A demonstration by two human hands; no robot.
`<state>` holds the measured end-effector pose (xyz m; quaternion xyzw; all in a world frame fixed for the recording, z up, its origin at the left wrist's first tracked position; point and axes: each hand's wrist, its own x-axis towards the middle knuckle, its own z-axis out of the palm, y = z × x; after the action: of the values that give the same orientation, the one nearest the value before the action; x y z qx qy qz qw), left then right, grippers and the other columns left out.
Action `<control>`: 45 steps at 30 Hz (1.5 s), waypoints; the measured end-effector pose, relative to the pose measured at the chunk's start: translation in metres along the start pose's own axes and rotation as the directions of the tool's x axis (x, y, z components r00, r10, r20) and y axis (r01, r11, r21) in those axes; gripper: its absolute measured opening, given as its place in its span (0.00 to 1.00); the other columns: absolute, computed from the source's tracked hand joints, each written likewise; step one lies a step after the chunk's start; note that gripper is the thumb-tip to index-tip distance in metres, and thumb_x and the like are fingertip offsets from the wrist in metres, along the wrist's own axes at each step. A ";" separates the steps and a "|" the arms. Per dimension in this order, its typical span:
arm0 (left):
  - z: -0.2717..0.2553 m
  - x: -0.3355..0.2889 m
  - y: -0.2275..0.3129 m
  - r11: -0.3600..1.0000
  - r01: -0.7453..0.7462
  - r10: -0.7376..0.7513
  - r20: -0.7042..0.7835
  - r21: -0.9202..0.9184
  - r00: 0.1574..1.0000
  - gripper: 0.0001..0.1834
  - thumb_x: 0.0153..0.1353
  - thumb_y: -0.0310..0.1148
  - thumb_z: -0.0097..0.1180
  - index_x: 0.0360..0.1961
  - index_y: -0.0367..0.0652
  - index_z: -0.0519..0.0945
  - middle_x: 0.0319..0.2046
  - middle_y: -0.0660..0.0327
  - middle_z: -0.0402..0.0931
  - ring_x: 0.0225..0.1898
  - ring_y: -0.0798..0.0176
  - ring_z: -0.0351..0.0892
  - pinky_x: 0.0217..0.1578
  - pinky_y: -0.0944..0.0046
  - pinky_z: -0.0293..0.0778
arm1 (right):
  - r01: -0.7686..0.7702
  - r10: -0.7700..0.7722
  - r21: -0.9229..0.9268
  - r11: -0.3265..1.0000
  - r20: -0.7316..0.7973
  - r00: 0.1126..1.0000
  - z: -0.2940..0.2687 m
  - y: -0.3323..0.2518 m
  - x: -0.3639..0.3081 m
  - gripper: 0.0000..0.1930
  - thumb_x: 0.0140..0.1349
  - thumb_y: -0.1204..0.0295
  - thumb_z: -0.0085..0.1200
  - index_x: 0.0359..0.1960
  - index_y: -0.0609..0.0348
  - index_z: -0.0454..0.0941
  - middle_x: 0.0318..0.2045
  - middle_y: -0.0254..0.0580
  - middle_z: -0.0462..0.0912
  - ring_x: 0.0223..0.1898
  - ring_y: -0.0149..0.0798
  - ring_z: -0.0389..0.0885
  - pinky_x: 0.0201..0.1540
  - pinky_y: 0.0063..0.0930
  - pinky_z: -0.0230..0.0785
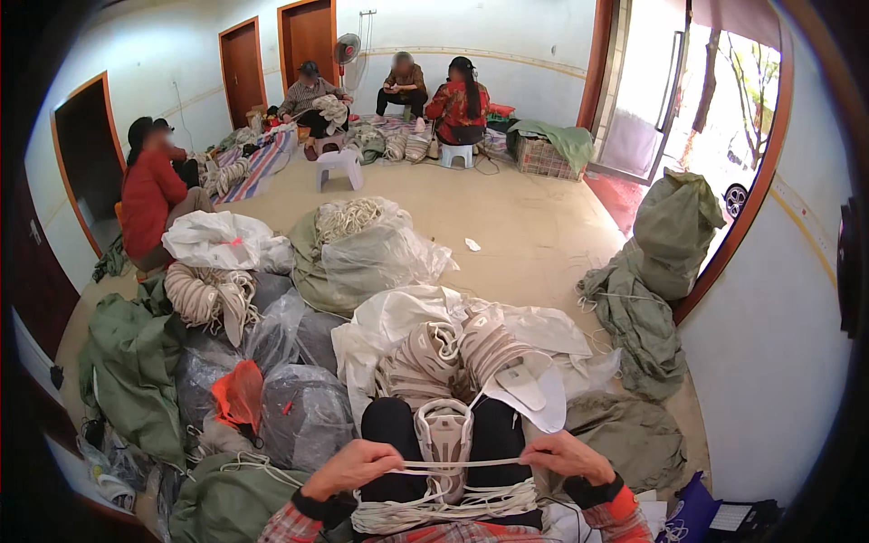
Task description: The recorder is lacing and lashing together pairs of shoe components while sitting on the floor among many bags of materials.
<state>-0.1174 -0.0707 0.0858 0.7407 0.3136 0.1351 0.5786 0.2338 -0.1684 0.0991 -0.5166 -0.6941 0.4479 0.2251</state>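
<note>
A cream shoelace (493, 462) is stretched level across my lap, one end pinched in my left hand (353, 467) and the other in my right hand (572, 454). Both hands are closed on it. Beneath the lace, a beige-and-white shoe upper (444, 430) rests upright between my dark-trousered knees; a second strand crosses its lower part. A thick bundle of cream laces (394, 518) lies over my lap, nearest to me. Just beyond my knees sit nested stacks of similar shoe uppers (421, 371), with a flat white tongue-shaped piece (527, 391) beside my right knee.
Plastic-wrapped bags (308, 407), an orange mesh bag (238, 395) and green sacks (136, 371) crowd the left. More green sacks (674, 235) stand by the doorway at right. Several people sit working along the far side, near a white stool (339, 169).
</note>
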 end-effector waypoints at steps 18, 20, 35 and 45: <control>0.026 -0.041 -0.003 0.948 0.068 -0.070 -0.004 0.312 0.998 0.13 0.60 0.43 0.49 0.35 0.48 0.80 0.23 0.57 0.78 0.27 0.55 0.78 0.28 0.61 0.72 | -0.431 0.544 0.339 0.837 -0.603 0.583 0.035 0.209 -0.103 0.08 0.51 0.75 0.50 0.34 0.61 0.76 0.33 0.42 0.78 0.37 0.44 0.78 0.32 0.33 0.70; 0.044 -0.037 -0.003 0.918 -0.021 -0.004 0.063 0.396 0.998 0.14 0.60 0.46 0.48 0.33 0.48 0.79 0.23 0.55 0.77 0.27 0.49 0.77 0.27 0.55 0.71 | -0.018 0.796 0.897 0.441 -0.381 0.471 0.041 0.234 -0.110 0.08 0.52 0.77 0.48 0.35 0.63 0.75 0.34 0.42 0.77 0.39 0.40 0.79 0.32 0.30 0.70; 0.099 0.025 -0.073 0.976 0.098 -0.012 -0.398 0.196 0.917 0.10 0.59 0.29 0.50 0.38 0.33 0.76 0.29 0.55 0.77 0.30 0.62 0.77 0.32 0.65 0.72 | -0.267 0.463 0.459 0.847 -0.393 0.795 0.103 0.083 0.032 0.06 0.57 0.71 0.53 0.32 0.59 0.78 0.24 0.38 0.79 0.21 0.30 0.75 0.22 0.23 0.65; 0.129 0.024 -0.093 0.859 0.238 -0.131 -0.256 0.454 0.958 0.12 0.55 0.32 0.47 0.29 0.33 0.78 0.25 0.46 0.78 0.30 0.44 0.79 0.33 0.53 0.74 | -0.028 -0.006 -0.092 0.995 -0.359 0.933 0.155 0.075 0.067 0.05 0.53 0.76 0.48 0.26 0.67 0.74 0.25 0.56 0.75 0.30 0.56 0.74 0.35 0.43 0.68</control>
<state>-0.0549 -0.1429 -0.0440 0.8081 0.4679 0.0763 0.3496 0.1277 -0.1620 -0.0526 -0.6038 -0.6590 0.3136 0.3208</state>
